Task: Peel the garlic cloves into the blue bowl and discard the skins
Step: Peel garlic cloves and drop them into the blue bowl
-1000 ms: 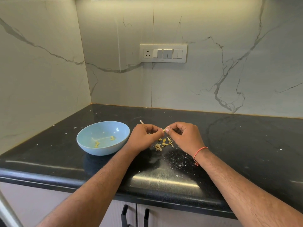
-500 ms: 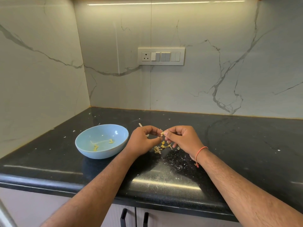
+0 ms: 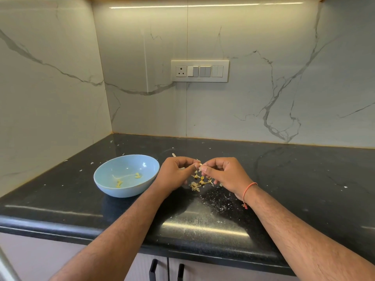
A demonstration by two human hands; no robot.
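Nearest the camera, two dark cabinet handles [image 3: 166, 269] showed under the rounded front edge of the black worktop [image 3: 304, 179]. Both forearms crossed that edge, and fine white flecks dusted the stone between them. Further in, a loose pile of garlic skins [image 3: 199, 182] lay on the worktop just below the hands. The left hand [image 3: 174, 175] and right hand [image 3: 225, 173] met fingertip to fingertip above the pile, each grip pinched on one small garlic clove [image 3: 200, 167] — only a pale sliver of it showed between the thumbs, too little to tell which way its long axis ran. An orange thread bracelet [image 3: 248, 190] circled the right wrist. Left of the hands, just beside the left wrist, sat the blue bowl [image 3: 105, 179], with a few yellowish bits inside. Behind everything — on the marble backsplash [image 3: 284, 88] — hung a switch panel [image 3: 199, 71].
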